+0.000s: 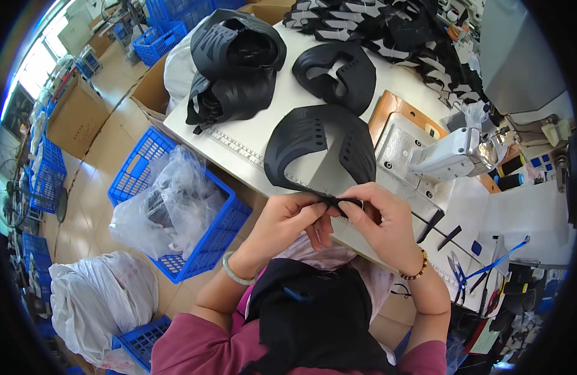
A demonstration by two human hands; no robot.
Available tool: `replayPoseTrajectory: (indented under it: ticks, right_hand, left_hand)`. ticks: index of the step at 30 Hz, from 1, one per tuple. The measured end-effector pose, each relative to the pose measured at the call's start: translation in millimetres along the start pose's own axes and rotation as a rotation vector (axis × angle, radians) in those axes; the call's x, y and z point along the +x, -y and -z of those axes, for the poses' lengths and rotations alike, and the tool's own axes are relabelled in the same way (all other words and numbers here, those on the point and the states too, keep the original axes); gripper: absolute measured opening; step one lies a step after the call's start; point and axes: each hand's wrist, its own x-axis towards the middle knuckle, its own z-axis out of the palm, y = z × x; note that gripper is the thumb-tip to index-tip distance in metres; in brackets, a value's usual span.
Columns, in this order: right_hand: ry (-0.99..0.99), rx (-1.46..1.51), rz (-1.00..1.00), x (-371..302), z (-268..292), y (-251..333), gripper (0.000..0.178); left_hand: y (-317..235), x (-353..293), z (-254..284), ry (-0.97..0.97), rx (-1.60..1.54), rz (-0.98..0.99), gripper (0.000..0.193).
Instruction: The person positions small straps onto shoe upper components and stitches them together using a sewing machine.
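Observation:
At the table's near edge both hands pinch a narrow black strip (340, 204) between thumbs and fingers. My left hand (299, 215), with a pale bangle at its wrist, grips the strip's left end. My right hand (383, 215), wearing a beaded bracelet, grips its right end. Just beyond the fingers lies a curved black panel (357, 134) with rows of small holes. I cannot tell whether the strip is joined to it. A similar black panel (357, 75) lies farther back. Stacked curved black pieces (238, 94) stand at the table's far left.
A white sewing machine (447, 156) stands to the right. Scissors (457, 275) and tweezer-like tools lie at the near right. Black and grey pieces (388, 31) are heaped at the back. A blue crate (226, 228) with plastic bags sits on the floor left, near a white sack (104, 300).

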Motion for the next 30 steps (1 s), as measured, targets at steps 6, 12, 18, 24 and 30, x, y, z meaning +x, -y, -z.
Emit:
replayPoseTrajectory:
  ticks: [6, 12, 18, 24, 30]
  right_hand:
    - [-0.051, 0.247, 0.008, -0.5, -3.7, -18.1, 0.011]
    - [0.01, 0.574, -0.242, -1.1, 2.2, -17.9, 0.015]
    - [-0.002, 0.518, -0.182, 1.1, 2.6, -27.9, 0.016]
    - [-0.067, 0.295, -0.018, 4.9, 5.6, -26.7, 0.016]
    - [-0.009, -0.059, 0.209, -0.9, 16.8, -11.6, 0.015]
  left_hand:
    - [21.7, 5.2, -7.3, 0.03, 0.003, -0.074, 0.023]
    - [36.2, 5.5, -20.0, -0.028, -0.329, -0.163, 0.024]
    - [43.5, 11.0, -15.6, 0.059, -0.361, -0.241, 0.026]
    - [27.1, 10.5, -11.4, 0.089, 0.07, -0.197, 0.034]
    - [34.2, 18.6, 11.2, -0.094, -0.428, -0.054, 0.065]
